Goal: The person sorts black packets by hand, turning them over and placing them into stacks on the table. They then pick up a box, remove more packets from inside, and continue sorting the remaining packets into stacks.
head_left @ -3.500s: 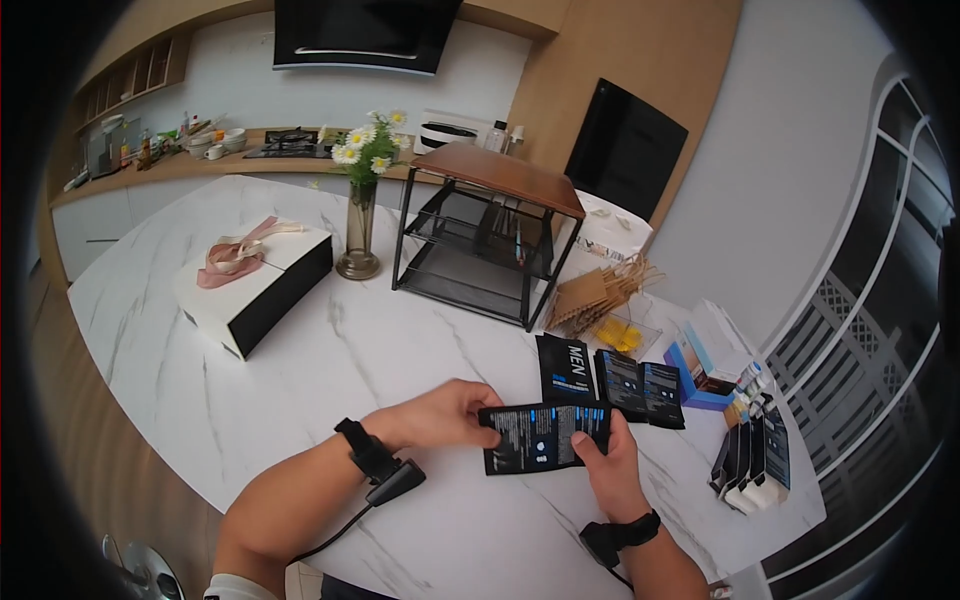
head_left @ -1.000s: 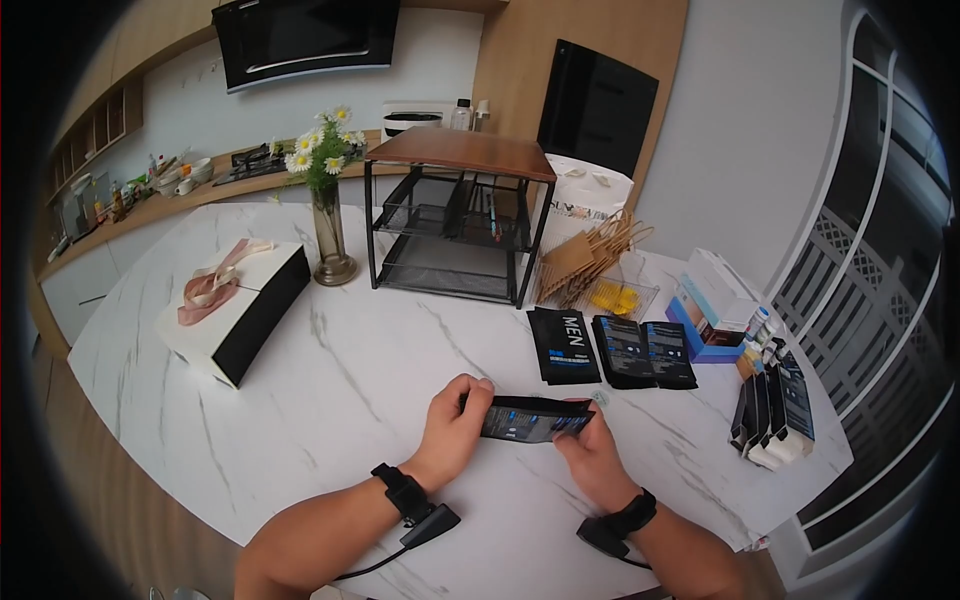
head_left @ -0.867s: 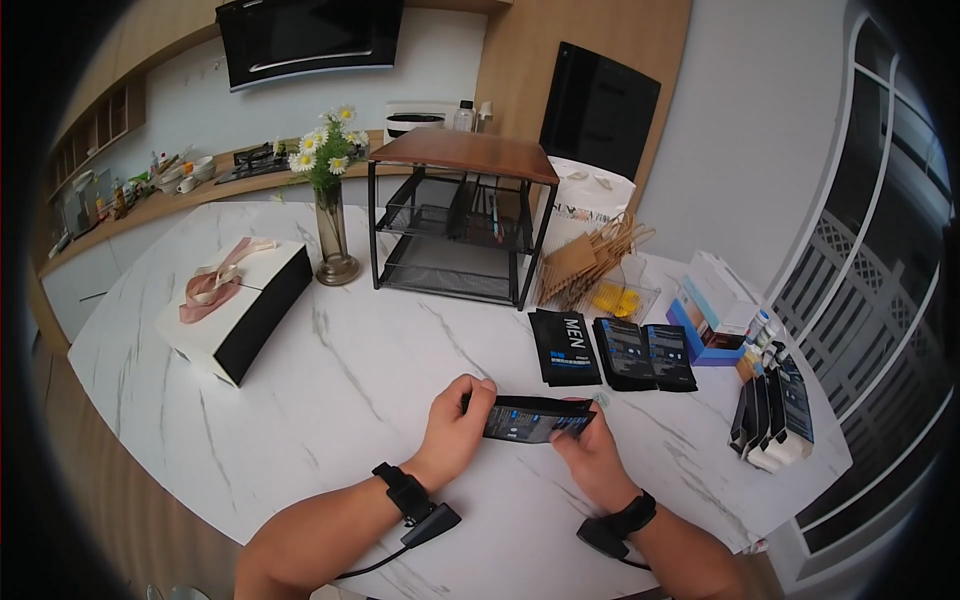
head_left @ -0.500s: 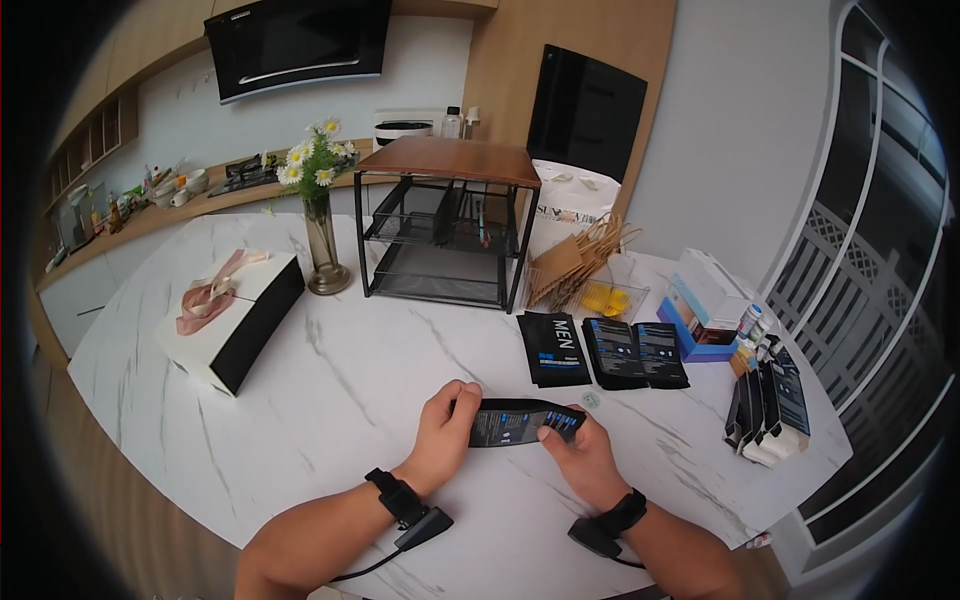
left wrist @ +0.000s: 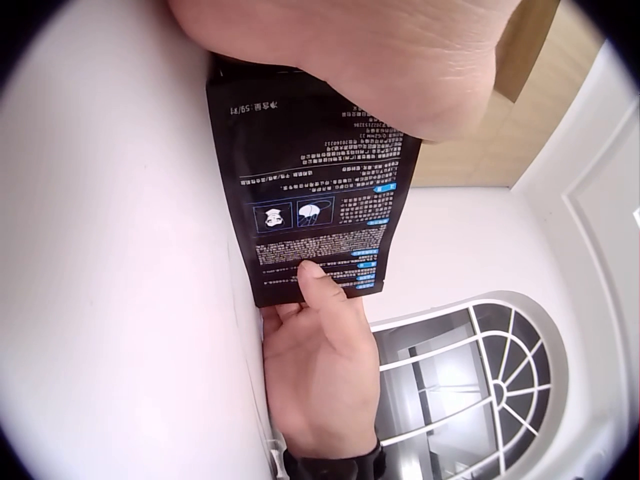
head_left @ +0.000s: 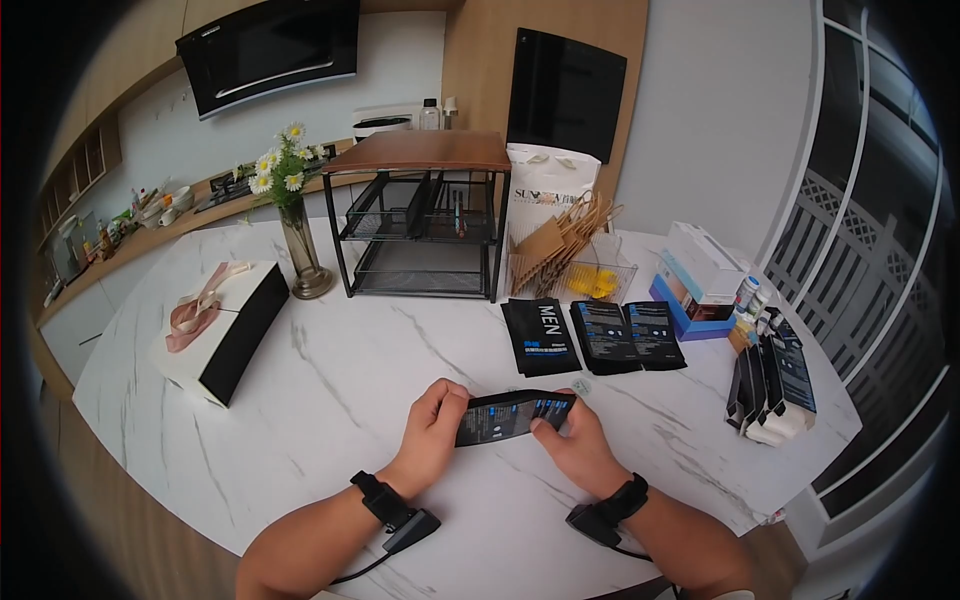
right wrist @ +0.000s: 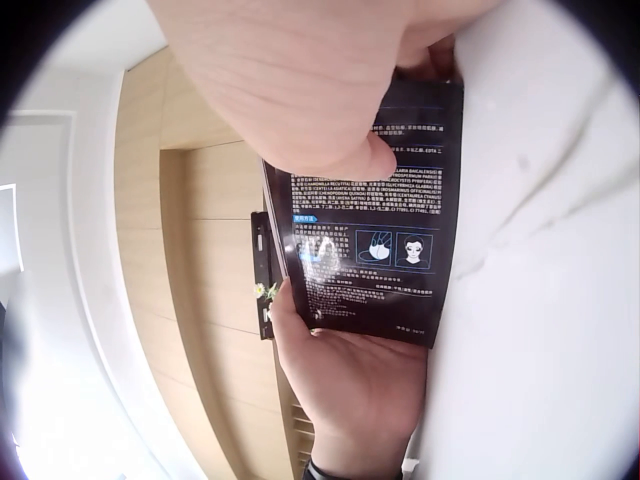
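At the far left of the wooden-topped rack (head_left: 420,152) lies a white and black box (head_left: 240,335) with ribbon; a vase of flowers (head_left: 303,250) stands just beside the rack's left side. In front of the rack, nearer to the person, the left hand (head_left: 432,425) pinches one end of a black printed packet (head_left: 500,420) between its thumb and curled fingers. The packet is slightly bent; whether it touches the table (head_left: 350,500), I cannot tell. Right-forward of the rack lie "MEN" packets (head_left: 541,338). The right hand (head_left: 580,450) pinches the packet's other end, its thumb upon the print, its fingers behind.
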A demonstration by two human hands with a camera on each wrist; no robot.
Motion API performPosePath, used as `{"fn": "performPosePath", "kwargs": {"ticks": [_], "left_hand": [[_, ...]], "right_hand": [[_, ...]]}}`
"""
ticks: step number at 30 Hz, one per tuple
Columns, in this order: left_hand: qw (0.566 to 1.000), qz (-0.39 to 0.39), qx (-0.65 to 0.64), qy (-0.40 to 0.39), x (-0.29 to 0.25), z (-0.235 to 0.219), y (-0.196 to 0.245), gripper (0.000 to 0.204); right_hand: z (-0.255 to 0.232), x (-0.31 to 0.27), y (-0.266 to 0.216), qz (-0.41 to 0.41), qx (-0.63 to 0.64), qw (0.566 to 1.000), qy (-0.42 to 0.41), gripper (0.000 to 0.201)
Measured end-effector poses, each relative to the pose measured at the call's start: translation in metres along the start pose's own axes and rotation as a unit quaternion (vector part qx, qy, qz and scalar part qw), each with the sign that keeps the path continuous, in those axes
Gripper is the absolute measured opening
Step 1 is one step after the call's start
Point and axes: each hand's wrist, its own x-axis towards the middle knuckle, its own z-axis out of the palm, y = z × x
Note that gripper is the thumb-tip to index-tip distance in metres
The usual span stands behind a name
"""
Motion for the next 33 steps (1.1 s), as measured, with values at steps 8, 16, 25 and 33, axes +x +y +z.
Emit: {"fn": "performPosePath", "kwargs": {"ticks": [8, 16, 25, 33], "left_hand": [[0.981, -0.053, -0.084, -0.168, 0.000, -0.010, 0.031, 0.023], [0.896, -0.203, -0.169, -0.358, -0.009, -0.007, 0.028, 0.047], [0.894, -0.219, -0.145, -0.363, -0.018, 0.008, 0.058, 0.089], [0.898, -0.236, -0.196, -0.316, -0.017, 0.009, 0.047, 0.088]], "right_hand": [[-0.004, 0.000, -0.008, -0.035, -0.004, 0.999, 0.002, 0.015], [-0.006, -0.007, -0.043, -0.181, -0.077, 0.980, 0.011, 0.016], [-0.002, -0.007, -0.043, -0.149, -0.049, 0.986, 0.058, 0.015], [0.000, -0.008, -0.043, -0.145, -0.093, 0.983, 0.070, 0.024]]}}
